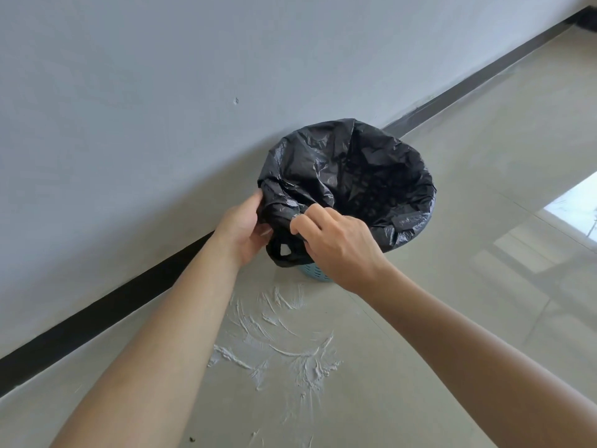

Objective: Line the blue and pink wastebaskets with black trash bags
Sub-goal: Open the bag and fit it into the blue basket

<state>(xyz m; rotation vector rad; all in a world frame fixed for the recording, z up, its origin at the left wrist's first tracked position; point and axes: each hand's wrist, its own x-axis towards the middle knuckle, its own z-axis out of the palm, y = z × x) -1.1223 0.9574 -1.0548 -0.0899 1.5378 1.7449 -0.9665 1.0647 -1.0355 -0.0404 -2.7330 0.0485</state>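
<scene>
A black trash bag (349, 169) lies open inside the blue wastebasket (318, 275) and is folded over most of its rim. Only a small patch of the perforated blue wall shows below the bag at the near side. My left hand (240, 229) grips the bag's edge at the near left of the rim. My right hand (339, 242) pinches the bag beside it, just above a hanging handle loop. No pink wastebasket is in view.
The basket stands on a glossy beige tiled floor (468, 221) close to a grey wall (161, 92) with a black baseboard (97, 313). White plaster smears (284, 344) mark the floor in front of the basket.
</scene>
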